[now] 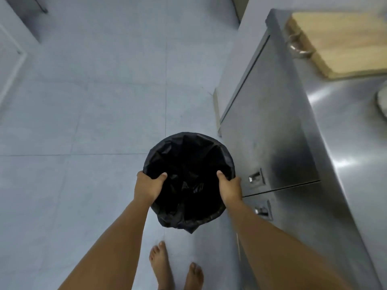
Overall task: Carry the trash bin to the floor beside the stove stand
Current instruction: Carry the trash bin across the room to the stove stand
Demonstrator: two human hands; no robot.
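A round trash bin (188,160) lined with a black plastic bag is in the lower middle of the view, seen from above. My left hand (147,186) grips its left rim, thumb inside the bag. My right hand (229,188) grips the right rim the same way. The bin is close to the front of a stainless steel cabinet (272,132) on the right. Whether the bin touches the floor I cannot tell.
Pale grey floor tiles (94,111) spread to the left and ahead. The steel cabinet has two recessed door handles (255,177). A wooden cutting board (343,40) lies on its top. My bare feet (161,266) stand just behind the bin.
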